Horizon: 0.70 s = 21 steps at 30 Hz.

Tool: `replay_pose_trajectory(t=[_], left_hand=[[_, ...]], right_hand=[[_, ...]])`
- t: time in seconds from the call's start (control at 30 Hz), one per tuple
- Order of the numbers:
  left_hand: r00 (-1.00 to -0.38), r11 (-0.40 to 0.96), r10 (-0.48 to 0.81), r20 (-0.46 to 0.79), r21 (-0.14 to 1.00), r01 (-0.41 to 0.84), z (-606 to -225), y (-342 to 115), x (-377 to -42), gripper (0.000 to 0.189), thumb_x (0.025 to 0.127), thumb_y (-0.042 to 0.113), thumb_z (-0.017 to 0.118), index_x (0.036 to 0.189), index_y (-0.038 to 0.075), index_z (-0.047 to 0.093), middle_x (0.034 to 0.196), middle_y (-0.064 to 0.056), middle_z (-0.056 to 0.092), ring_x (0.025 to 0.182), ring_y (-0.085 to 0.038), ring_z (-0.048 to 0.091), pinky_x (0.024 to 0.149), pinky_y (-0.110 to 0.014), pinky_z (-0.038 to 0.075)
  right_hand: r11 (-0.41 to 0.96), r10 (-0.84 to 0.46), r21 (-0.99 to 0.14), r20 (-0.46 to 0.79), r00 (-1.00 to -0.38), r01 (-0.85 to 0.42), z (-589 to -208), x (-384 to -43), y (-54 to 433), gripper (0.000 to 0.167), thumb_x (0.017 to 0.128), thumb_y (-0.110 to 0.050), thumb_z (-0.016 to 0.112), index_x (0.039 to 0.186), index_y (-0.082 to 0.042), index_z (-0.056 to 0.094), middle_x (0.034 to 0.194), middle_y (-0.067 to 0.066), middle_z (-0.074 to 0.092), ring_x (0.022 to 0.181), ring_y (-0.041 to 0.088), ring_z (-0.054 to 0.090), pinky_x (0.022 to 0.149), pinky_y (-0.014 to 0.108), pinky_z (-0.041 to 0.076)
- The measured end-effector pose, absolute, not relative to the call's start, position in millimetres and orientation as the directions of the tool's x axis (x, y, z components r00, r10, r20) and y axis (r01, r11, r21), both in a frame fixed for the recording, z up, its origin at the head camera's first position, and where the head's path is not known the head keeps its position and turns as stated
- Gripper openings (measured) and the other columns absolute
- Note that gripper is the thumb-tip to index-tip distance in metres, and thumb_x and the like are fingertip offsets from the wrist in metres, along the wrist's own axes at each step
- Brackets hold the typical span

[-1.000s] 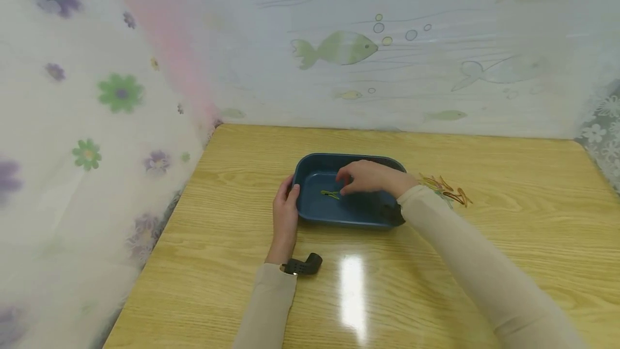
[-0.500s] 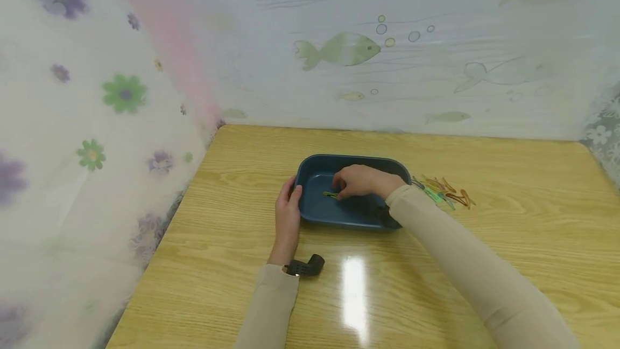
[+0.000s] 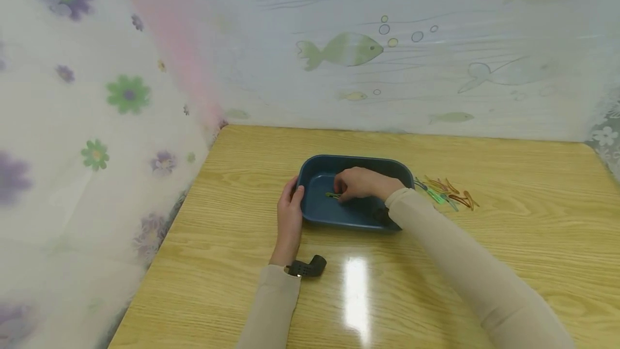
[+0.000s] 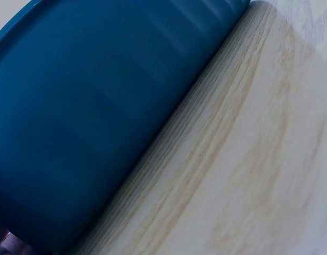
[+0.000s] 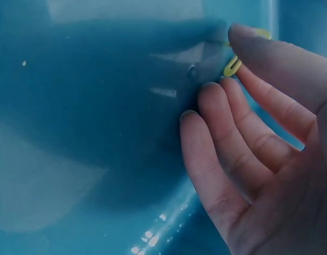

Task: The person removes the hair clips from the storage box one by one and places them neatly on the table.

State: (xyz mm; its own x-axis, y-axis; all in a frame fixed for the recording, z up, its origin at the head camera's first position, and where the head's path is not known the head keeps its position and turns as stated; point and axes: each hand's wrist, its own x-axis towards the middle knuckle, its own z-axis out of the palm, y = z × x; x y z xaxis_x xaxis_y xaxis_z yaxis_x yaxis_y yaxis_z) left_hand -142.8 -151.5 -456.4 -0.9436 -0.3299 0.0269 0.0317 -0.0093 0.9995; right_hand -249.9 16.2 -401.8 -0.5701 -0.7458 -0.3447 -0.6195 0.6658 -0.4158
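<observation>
A dark blue plastic basin [image 3: 317, 209] sits on the wooden table. My left hand [image 3: 290, 206] grips its left end, thumb over the rim and fingers along the outside; the basin's outer wall [image 4: 100, 106] fills much of the left wrist view. Inside, my right hand [image 3: 363, 182] reaches down to the floor of the basin. Its thumb and index finger pinch a yellow-green hair clip [image 5: 233, 66], partly hidden behind the thumb in the right wrist view. The other fingers are bent loosely beside it.
Several hair clips [image 3: 448, 193], in green, orange and brown, lie in a loose pile on the table [image 3: 523, 241] just right of the basin. A black camera [image 3: 310, 267] is strapped to the left wrist. Patterned sheets [image 3: 339, 90] hang behind and to the left.
My right hand has come down from just above the hair clip and closed its thumb and index finger on it. The left hand keeps its grip on the basin.
</observation>
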Motion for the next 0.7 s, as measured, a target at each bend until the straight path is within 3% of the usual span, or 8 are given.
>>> replay_pose_trajectory(t=[0.23, 0.7], left_hand=[[-0.941, 0.003, -0.336, 0.038, 0.999, 0.039, -457, -149, -143, 0.033, 0.093, 0.03, 0.047, 0.124, 0.019, 0.051, 0.125, 0.004, 0.049, 0.117, -0.009, 0.041, 0.099, -0.033, 0.032], [-0.941, 0.007, -0.339, 0.029, 1.0, 0.028, -458, -151, -143, 0.034, 0.092, 0.032, 0.047, 0.124, 0.021, 0.05, 0.125, 0.006, 0.048, 0.117, -0.009, 0.041, 0.099, -0.031, 0.032]], right_hand=[[0.665, -0.746, -0.43, -0.348, -0.568, -0.611, -402, -249, 21, 0.01, 0.082, -0.017, 0.063, 0.09, -0.013, 0.062, 0.081, -0.003, 0.057, 0.071, 0.013, 0.052, 0.064, 0.028, 0.044], [0.663, -0.746, -0.441, -0.318, -0.585, -0.605, -388, -254, 40, 0.011, 0.083, -0.02, 0.062, 0.092, -0.014, 0.062, 0.086, -0.002, 0.058, 0.073, 0.014, 0.052, 0.066, 0.03, 0.045]])
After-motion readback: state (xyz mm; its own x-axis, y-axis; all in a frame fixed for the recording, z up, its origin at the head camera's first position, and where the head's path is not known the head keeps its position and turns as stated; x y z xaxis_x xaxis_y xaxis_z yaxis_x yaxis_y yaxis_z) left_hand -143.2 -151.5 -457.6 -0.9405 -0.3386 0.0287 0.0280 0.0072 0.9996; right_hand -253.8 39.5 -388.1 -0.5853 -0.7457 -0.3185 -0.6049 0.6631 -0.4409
